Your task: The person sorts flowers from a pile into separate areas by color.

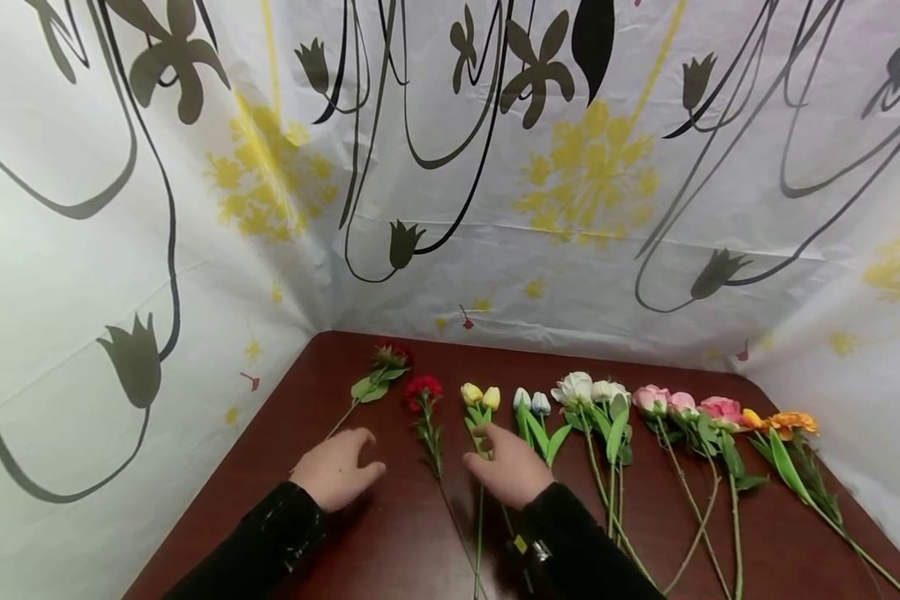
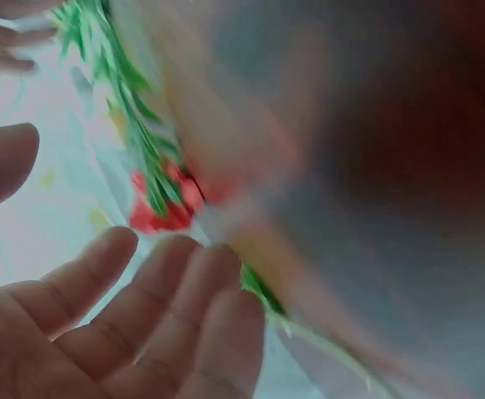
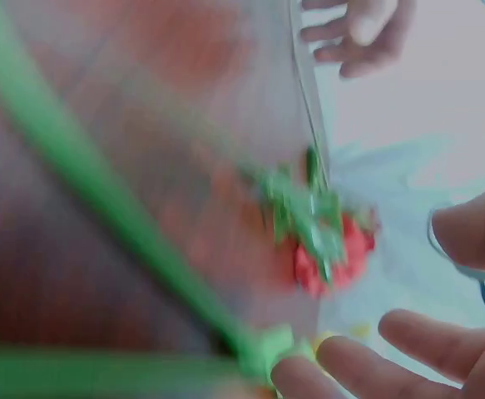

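My left hand [image 1: 337, 469] hovers over the left part of the table with thumb and fingers apart and nothing between them. Just beyond it lies a dark red flower [image 1: 392, 357] with broad leaves, its stem running back toward the fingers. Between the two hands is a red carnation [image 1: 423, 392], seen also in the left wrist view past the relaxed fingers [image 2: 163, 212]. My right hand [image 1: 508, 467] holds nothing and overlaps the stems of two yellow tulips [image 1: 482, 397]. Loosely spread fingers [image 3: 358, 366] show in the right wrist view, near a green stem.
Rightward on the brown table [image 1: 390, 542] lie pale blue-white tulips [image 1: 531, 402], white roses [image 1: 574, 389], pink flowers [image 1: 682, 405] and orange flowers [image 1: 791, 422]. Their long stems cross toward the near edge. A white floral-printed sheet [image 1: 450, 192] surrounds the back and sides.
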Demonstrator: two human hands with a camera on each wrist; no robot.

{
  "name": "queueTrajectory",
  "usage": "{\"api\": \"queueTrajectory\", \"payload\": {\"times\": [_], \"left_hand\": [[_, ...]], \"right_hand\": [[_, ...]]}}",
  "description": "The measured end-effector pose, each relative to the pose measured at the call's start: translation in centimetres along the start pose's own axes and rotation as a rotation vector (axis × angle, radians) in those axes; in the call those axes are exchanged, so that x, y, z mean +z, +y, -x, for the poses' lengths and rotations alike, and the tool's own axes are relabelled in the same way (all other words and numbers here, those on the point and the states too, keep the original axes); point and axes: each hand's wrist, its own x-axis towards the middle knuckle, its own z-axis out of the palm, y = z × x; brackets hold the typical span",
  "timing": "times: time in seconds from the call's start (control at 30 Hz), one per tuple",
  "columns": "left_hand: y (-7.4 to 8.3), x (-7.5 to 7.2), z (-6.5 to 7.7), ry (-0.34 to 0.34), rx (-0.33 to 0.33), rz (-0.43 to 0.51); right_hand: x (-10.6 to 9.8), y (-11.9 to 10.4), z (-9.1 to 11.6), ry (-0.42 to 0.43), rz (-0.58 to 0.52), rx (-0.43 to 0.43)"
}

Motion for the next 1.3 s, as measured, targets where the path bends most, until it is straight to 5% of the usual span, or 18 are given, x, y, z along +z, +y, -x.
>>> {"api": "queueTrajectory", "payload": {"times": [0.17,0.43,0.63,1.0,1.3], "left_hand": [[-2.1,-1.0,-0.9,0.096,-0.026,-0.142],[-5.5,-2.8,-2.4,0.09,-0.07,-0.2],[-7.0,-3.0,-2.4,0.017,-0.095,-0.149],[-7.8,-2.3,-2.5,0.011,-0.01,-0.113],[-5.5,-2.7,-1.4,-0.069,-0.074,0.189]], "right_hand": [[-2.3,1.6,1.7,0.091,0.184,0.006],[-4.1,3.7,2.8,0.187,0.423,-0.091],[-4.0,4.6,3.1,0.182,0.449,-0.085],[-3.8,5.0,3.0,0.188,0.442,-0.085],[-3.9,4.1,3.0,0.163,0.225,-0.074]]}}
